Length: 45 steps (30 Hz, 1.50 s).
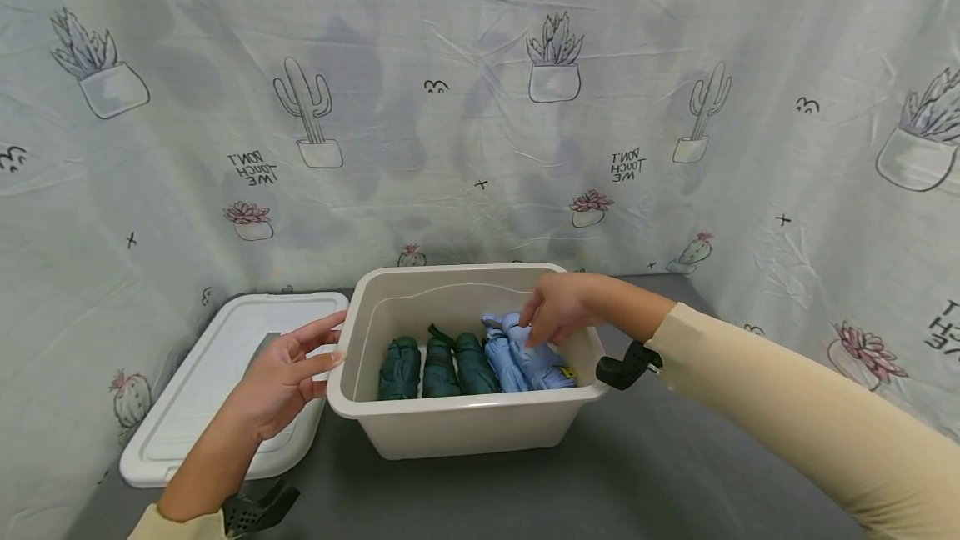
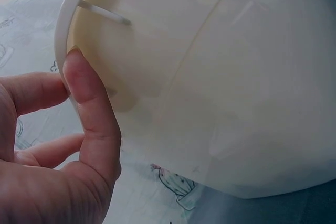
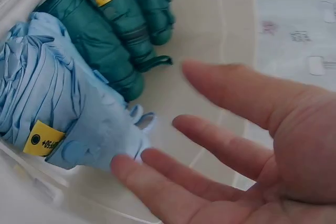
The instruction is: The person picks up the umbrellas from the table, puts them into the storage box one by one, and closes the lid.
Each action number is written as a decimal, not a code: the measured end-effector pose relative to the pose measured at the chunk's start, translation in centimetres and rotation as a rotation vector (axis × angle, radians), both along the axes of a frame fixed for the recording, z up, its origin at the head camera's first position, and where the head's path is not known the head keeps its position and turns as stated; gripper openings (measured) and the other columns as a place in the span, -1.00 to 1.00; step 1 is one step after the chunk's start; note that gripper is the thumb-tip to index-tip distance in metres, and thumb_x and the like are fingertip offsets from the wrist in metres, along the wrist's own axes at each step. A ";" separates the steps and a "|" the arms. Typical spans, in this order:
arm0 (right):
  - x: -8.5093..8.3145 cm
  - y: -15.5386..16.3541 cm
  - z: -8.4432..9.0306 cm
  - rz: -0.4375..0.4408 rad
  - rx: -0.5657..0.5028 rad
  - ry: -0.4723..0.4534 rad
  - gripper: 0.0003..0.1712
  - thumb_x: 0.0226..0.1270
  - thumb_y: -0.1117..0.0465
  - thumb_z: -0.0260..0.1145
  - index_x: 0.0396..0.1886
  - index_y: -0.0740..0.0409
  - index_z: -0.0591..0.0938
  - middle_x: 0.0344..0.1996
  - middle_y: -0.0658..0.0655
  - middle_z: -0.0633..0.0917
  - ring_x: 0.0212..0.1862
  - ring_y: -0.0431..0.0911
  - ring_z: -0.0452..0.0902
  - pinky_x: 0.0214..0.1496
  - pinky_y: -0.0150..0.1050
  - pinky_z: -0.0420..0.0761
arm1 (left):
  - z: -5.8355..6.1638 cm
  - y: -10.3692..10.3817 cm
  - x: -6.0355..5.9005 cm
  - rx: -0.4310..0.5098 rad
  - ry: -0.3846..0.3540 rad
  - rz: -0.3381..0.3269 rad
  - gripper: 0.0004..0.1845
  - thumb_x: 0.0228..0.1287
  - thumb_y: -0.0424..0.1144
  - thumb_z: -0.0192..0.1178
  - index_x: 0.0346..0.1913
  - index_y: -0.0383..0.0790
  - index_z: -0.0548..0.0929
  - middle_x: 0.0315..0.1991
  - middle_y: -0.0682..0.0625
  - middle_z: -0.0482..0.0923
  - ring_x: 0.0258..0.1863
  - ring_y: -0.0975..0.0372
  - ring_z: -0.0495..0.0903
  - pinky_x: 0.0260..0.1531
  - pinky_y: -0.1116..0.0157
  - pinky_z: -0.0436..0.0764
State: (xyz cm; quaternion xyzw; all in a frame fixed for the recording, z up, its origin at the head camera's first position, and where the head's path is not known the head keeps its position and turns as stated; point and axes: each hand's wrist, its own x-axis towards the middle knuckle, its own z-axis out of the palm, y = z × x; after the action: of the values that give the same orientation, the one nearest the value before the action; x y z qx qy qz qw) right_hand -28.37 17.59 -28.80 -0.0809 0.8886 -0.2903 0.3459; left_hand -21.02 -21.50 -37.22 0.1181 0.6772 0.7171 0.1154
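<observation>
A beige plastic storage bin (image 1: 457, 423) holds three dark green folded umbrellas (image 1: 439, 369) and two light blue folded umbrellas (image 1: 536, 357), lying side by side. At the bin's left rim, my left hand (image 1: 281, 377) pinches the edge with thumb and fingertips; the left wrist view has the thumb against the wall under the rim. My right hand (image 1: 566, 307) reaches over the right end, fingers spread and loosely bent. In the right wrist view its fingertips are right at the end of the outer blue umbrella (image 3: 100, 129), which bears a yellow tag (image 3: 43, 139).
A white lid (image 1: 202, 398) lies to the left of the bin, partly behind my left arm. Both stand on a dark grey table (image 1: 660, 457). A pale curtain (image 1: 480, 132) printed with potted plants hangs behind and along both sides.
</observation>
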 end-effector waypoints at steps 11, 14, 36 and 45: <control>0.9 2.4 -0.4 0.012 -0.312 0.060 -0.53 0.37 0.27 0.42 0.24 0.29 0.64 0.22 0.29 0.67 0.11 -0.02 0.72 0.19 -0.10 0.72 | -0.4 -0.1 0.0 -0.004 0.001 0.013 -0.35 0.54 -0.34 0.13 0.59 -0.24 0.21 0.11 0.02 0.52 -0.02 0.23 0.76 -0.05 0.15 0.76; 1.2 2.9 -0.8 0.007 -0.370 0.100 -0.53 0.37 0.25 0.43 0.24 0.30 0.64 0.25 0.31 0.64 0.16 0.08 0.70 0.18 -0.08 0.72 | -0.5 -0.2 -0.1 -0.013 -0.007 0.018 -0.35 0.54 -0.32 0.13 0.59 -0.26 0.19 0.09 0.03 0.53 -0.03 0.24 0.75 -0.05 0.16 0.77; 3.7 4.6 -2.5 -0.165 -0.593 0.430 -0.52 0.39 0.10 0.43 0.19 0.26 0.68 0.14 0.29 0.73 0.02 -0.18 0.74 0.13 -0.31 0.70 | -2.3 -1.8 -1.8 -0.375 0.039 0.257 -0.27 0.52 0.05 0.15 0.58 -0.23 0.25 0.15 -0.18 0.54 -0.08 0.34 0.70 0.02 0.27 0.76; 4.7 4.9 -3.3 -0.189 -0.649 0.508 -0.60 0.38 0.12 0.43 0.12 0.25 0.72 0.08 0.31 0.75 -0.02 -0.18 0.76 0.10 -0.34 0.70 | -3.6 -3.2 -2.6 -0.689 0.215 0.326 -0.41 0.57 -0.12 0.11 0.51 -0.33 0.34 0.17 -0.33 0.54 0.10 -0.14 0.66 0.01 0.00 0.75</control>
State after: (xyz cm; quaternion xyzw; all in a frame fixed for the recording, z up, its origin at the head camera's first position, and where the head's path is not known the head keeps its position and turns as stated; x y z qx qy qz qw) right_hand -23.65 22.51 -32.08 -0.1730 0.8115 -0.5564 0.0443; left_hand -23.62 -24.66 -40.82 0.0380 0.8963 0.4402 -0.0388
